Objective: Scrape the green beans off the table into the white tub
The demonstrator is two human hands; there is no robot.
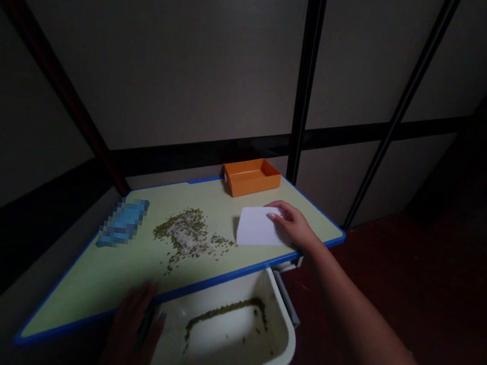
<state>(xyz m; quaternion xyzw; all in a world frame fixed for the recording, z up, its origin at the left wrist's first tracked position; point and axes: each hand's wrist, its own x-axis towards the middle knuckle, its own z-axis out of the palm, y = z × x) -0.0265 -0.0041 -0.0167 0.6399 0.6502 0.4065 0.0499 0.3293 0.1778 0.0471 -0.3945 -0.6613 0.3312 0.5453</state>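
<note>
My right hand (289,223) grips a white sheet of card or stiff paper (255,229), thumb on its near face, standing tilted on the tabletop. Just left of the card lies a loose spread of small green granules (189,232) mixed with whitish powder. At the table's front edge, my left hand (132,326) is dark and partly shadowed. It appears closed on the left rim of a white plastic bin (280,346), thumb on the inner side. Inside the bin, more green granules gather along the far bottom edge.
The pale green table (71,297) has a blue rim. An orange open tray (250,180) sits at its back, and a blurred blue packet (124,223) lies at its left. Behind stand panelled cabinet doors (220,53); dark red floor (375,272) shows right.
</note>
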